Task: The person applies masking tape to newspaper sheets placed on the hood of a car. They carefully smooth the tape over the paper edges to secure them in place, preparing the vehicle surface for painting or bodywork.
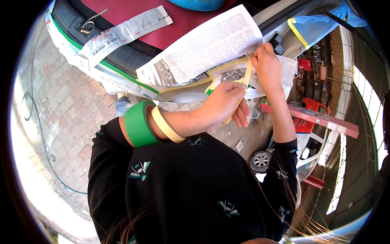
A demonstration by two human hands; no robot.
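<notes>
My left hand (231, 99) pinches a strip of pale yellow masking tape (247, 74) between thumb and forefinger, its other fingers curled below. My right hand (267, 65) grips the strip's upper end at the edge of a newspaper sheet (211, 44). Between my hands the tape runs nearly straight. Around my left forearm hang a wide green tape roll (140, 123) and a narrower cream tape roll (165, 125). Newspaper covers part of the car body (178, 94) before me, edged with yellow tape. My right fingertips partly hide the sheet's corner.
Another newspaper strip (126, 36) lies over the dark trim at the left, beside green tape (118, 71). Blue plastic film (317, 30) covers the car part at upper right. A hose (42, 140) crosses the brick paving. A red beam (325, 122) and another vehicle's wheel (260, 161) stand at right.
</notes>
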